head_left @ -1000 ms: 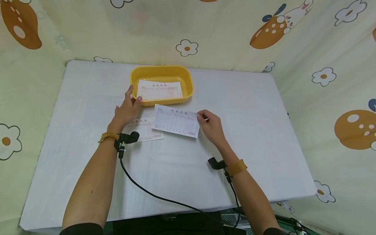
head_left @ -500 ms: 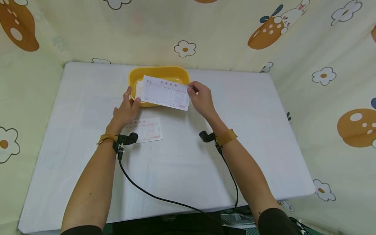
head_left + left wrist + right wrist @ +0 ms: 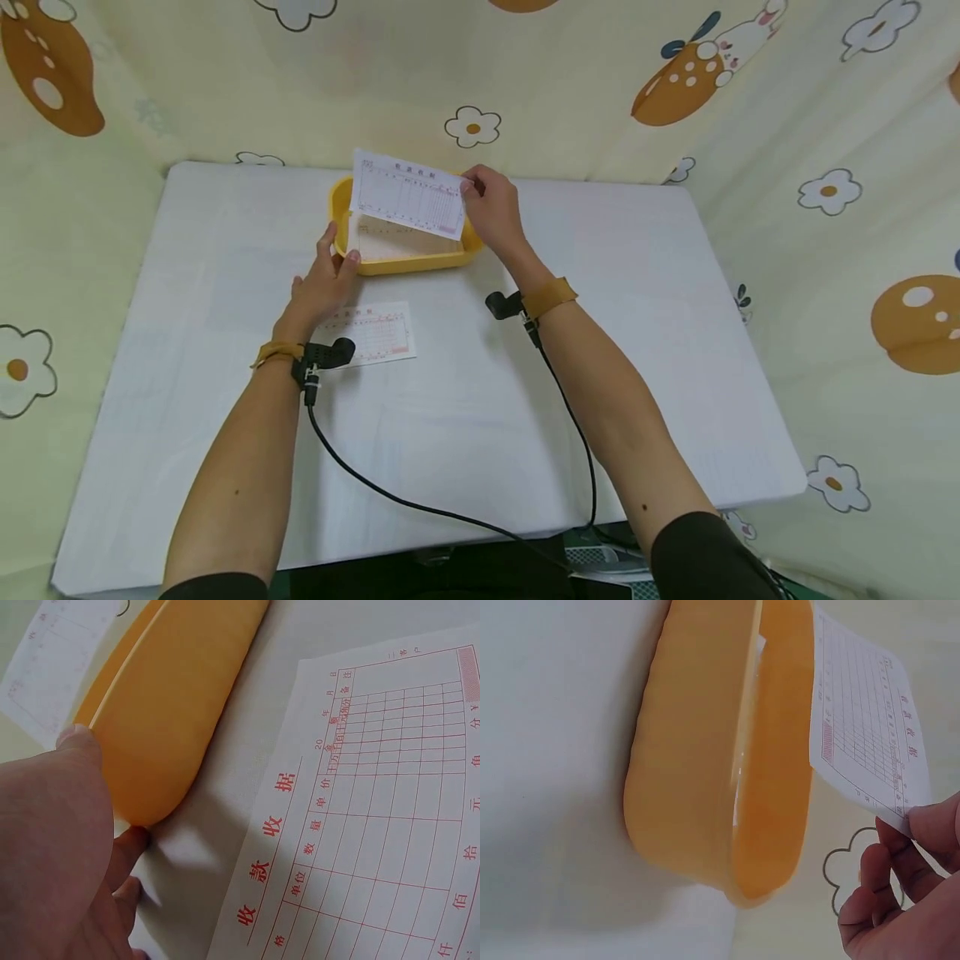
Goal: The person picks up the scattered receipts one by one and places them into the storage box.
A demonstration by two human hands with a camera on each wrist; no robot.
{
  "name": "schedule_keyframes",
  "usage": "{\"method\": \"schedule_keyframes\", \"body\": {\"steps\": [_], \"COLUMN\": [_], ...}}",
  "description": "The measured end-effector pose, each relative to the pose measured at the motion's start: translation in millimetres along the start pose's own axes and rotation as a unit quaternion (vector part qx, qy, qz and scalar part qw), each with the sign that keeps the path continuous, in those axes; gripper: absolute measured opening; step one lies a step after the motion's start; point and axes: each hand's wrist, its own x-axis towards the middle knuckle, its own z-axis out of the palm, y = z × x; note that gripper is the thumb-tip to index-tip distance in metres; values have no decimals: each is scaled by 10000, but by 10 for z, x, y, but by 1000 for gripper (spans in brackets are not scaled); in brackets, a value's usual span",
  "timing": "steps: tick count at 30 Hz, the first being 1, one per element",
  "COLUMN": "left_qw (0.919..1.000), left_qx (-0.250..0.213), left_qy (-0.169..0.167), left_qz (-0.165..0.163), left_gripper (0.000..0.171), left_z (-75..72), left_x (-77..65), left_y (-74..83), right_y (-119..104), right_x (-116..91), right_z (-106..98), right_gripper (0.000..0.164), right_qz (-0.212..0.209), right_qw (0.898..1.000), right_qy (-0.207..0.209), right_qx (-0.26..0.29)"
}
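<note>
My right hand (image 3: 495, 212) pinches a printed receipt slip (image 3: 407, 193) by its right end, between thumb and fingers. The slip is tilted up over the back part of a yellow plastic basin (image 3: 416, 267). Inside the basin lies more receipt paper (image 3: 405, 242), partly shaded by the raised slip. At the basin's front left corner my left hand (image 3: 324, 279) holds on, the thumb (image 3: 79, 742) at the rim and the fingers low against the outer wall. Another receipt (image 3: 360, 810), with a red printed grid, lies flat on the table in front of the basin.
A white-covered table (image 3: 645, 333) carries everything. Patterned cloth (image 3: 570, 92) hangs behind and at the sides. Each wrist bears a strapped camera; a black cable (image 3: 420, 507) from the left one crosses the table front, and another cable (image 3: 581, 417) runs beside the right forearm.
My right hand has carried the receipt slip from above the table receipt, up and back over the basin, and the slip now tilts over its far side. The left hand has stayed at the corner.
</note>
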Motion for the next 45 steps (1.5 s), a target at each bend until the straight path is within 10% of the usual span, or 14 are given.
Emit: {"method": "schedule_keyframes", "body": {"steps": [27, 45], "left_qw": [10000, 10000], "left_qx": [-6, 30], "left_qy": [35, 47], "left_qz": [-76, 40], "left_gripper": [73, 72], "left_z": [31, 1], "left_x": [18, 7], "left_y": [16, -6], "right_y": [146, -24], "right_x": [107, -393], "right_z": [157, 498], "right_gripper": [39, 31], "right_qz": [652, -567], "right_qw": [9896, 9931], "right_qy": [-803, -828], "right_qx": [-998, -600]}}
